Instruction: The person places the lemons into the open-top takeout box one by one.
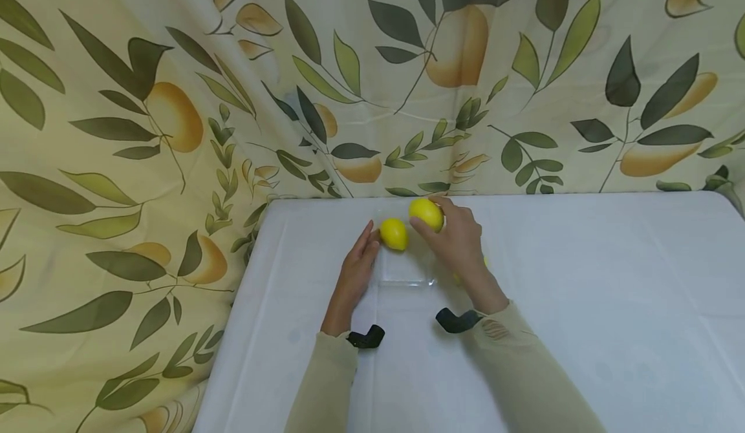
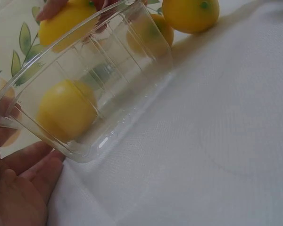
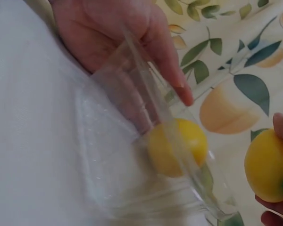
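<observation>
A clear plastic container (image 1: 405, 283) stands on the table with one yellow lemon (image 1: 394, 234) inside, towards its far left corner. My left hand (image 1: 358, 266) rests along the container's left side, fingers mostly straight against the outer wall. Above the container's far right part, my right hand (image 1: 460, 239) grips a second lemon (image 1: 426, 214) between thumb and fingers. Two more lemons lie on the table to the container's right; the left wrist view shows one lemon (image 2: 191, 14) directly and another lemon (image 2: 151, 35) through the clear wall. From the head, my right hand mostly hides them.
A white cloth covers the table (image 1: 593, 304), whose far edge lies just beyond the container. Behind and to the left hangs a curtain (image 1: 174, 123) printed with leaves and fruit. Black wrist mounts (image 1: 456, 320) stick out from both sleeves.
</observation>
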Tool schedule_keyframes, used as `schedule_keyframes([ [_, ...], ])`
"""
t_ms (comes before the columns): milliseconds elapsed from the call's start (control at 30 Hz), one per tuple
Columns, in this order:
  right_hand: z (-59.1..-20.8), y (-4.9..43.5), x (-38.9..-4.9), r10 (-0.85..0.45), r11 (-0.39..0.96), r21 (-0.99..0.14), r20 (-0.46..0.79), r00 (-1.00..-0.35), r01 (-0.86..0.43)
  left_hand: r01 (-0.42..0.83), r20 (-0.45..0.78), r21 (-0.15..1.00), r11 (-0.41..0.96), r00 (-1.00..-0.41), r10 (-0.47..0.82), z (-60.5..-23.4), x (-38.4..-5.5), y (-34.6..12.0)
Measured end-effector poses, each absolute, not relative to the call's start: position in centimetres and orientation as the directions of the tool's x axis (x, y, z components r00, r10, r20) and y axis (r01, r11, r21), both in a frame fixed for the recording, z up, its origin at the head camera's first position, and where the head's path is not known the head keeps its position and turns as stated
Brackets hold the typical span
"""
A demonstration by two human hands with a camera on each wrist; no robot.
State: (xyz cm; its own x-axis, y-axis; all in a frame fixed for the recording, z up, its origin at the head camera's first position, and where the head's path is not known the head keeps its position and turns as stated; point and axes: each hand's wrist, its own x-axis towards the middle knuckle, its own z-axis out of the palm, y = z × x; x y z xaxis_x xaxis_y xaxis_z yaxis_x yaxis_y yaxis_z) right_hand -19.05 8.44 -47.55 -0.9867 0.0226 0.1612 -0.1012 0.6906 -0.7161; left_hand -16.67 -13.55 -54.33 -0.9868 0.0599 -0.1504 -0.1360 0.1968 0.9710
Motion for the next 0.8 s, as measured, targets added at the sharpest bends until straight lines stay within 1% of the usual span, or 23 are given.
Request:
schedule_keyframes([
  [167,-47.9,7.4,-19.3,0.015,0.739,-0.666,0.171,-0.985,-0.104,-0.118,-0.133,0.974,0.192,-0.989,0.068,-54.3,-16.7,-13.6],
  [400,-48.6,6.6,-19.5,0.003,0.809,-0.577,0.197,-0.98,-0.114,-0.127,-0.145,0.97,0.206,-0.987,0.073,-54.3,-16.6,-13.5],
  [600,-49.2,6.5,-19.5,-0.009,0.822,-0.551,0.238,-0.971,-0.142,-0.11,-0.128,0.972,0.206,-0.989,0.079,-54.3,-16.7,-13.4],
  [800,-49.8,6.5,-19.6,-0.015,0.836,-0.529,0.244,-0.97,-0.146,-0.12,-0.137,0.971,0.206,-0.988,0.073,-54.2,-16.6,-13.5],
])
